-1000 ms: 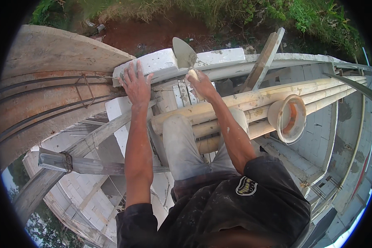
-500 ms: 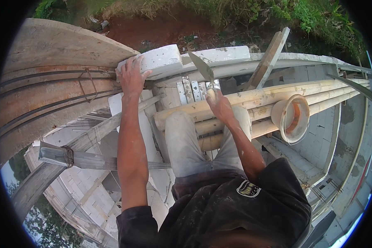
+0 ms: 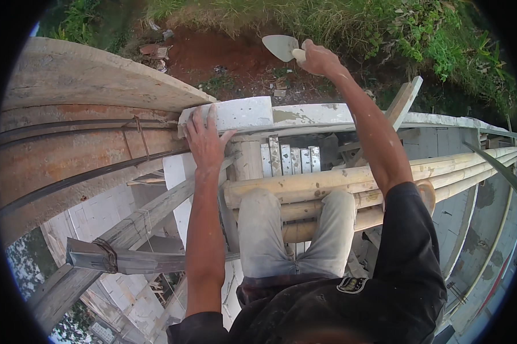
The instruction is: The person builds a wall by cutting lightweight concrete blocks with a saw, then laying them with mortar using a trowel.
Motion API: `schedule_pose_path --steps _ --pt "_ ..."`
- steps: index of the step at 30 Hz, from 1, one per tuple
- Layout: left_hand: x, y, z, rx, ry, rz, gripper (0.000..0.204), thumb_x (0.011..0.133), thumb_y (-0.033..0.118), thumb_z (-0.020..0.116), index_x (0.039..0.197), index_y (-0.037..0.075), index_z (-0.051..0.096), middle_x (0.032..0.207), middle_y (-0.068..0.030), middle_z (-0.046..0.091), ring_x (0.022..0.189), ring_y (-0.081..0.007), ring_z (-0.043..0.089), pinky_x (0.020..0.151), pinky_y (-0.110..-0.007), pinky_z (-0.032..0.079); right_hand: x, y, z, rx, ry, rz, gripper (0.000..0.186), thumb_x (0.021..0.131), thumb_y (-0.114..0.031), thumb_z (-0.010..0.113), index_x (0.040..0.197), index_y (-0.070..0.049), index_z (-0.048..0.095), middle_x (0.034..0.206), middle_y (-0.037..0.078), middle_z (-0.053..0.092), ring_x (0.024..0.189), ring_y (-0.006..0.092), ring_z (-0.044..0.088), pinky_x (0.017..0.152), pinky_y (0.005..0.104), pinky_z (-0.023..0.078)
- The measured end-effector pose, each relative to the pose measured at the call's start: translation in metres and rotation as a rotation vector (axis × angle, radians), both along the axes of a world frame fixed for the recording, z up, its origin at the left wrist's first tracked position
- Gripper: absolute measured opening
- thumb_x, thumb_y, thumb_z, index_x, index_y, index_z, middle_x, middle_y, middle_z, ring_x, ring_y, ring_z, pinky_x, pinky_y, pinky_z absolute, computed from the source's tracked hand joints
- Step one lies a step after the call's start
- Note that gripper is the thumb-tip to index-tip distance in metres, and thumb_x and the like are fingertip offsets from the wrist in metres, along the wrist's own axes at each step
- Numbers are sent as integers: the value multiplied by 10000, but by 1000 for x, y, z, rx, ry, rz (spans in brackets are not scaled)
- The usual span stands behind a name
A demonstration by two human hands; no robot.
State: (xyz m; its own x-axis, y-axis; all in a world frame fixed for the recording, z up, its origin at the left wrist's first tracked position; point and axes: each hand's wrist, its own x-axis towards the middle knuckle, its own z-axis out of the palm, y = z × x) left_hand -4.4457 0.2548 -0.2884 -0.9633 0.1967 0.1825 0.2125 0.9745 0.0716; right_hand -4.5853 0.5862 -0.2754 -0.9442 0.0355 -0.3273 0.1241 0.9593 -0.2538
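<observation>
My left hand [image 3: 205, 140] grips the left end of a white block [image 3: 247, 113], fingers over its top and thumb along the near side. The block sits on top of a wall, with its left end close to a rusty-sided beam form. My right arm is stretched out past the wall. In my right hand [image 3: 319, 59] is a pointed trowel [image 3: 280, 47], held by its pale handle with the blade toward the left, above the ground beyond. Beside the block, more white blocks [image 3: 313, 114] run to the right, with grey mortar smeared on top.
Bamboo poles [image 3: 339, 179] cross in front of my knees. A bucket [image 3: 426, 196] is mostly hidden behind my right arm. Tied timbers [image 3: 112, 257] stand at the left, near the formwork board [image 3: 109, 71]. A wooden post [image 3: 405, 103] leans by the wall. Grass and red soil lie below.
My right hand has swung the trowel from near the bamboo poles out beyond the wall. My left hand stays on the block. The view has shifted, and my right arm now covers most of the bucket.
</observation>
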Motion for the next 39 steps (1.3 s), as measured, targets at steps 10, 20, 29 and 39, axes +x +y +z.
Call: schedule_pose_path --steps 10,20,29,39 --pt "-4 -3 0 -53 65 -43 821 731 477 776 1387 96 464 1381 -193 401 1235 -398 411 1034 -488 399 -36 -147 34 -152 -498 432 284 786 -197 625 1028 -88 727 1063 130 711 1007 293 684 832 392 541" --pt "-2 -1 -2 -49 72 -41 814 732 477 777 1380 94 467 1360 -194 405 1230 -389 408 1039 -471 399 -18 -163 31 -149 -59 125 272 786 -187 623 999 -61 736 1009 144 723 969 298 699 822 401 550" --pt "-3 1 -3 -65 48 -33 791 766 498 743 1382 92 458 1366 -193 399 1236 -382 395 1037 -472 395 -6 -159 54 -152 5 56 262 798 -206 581 976 -83 728 957 98 723 868 267 705 773 372 551" --pt "-5 -3 0 -27 0 16 814 708 521 773 1373 145 493 1374 -144 405 1247 -362 389 1026 -475 407 60 -87 32 -683 335 -218 526 877 -380 592 1284 -49 553 1065 196 687 935 315 690 860 417 517"
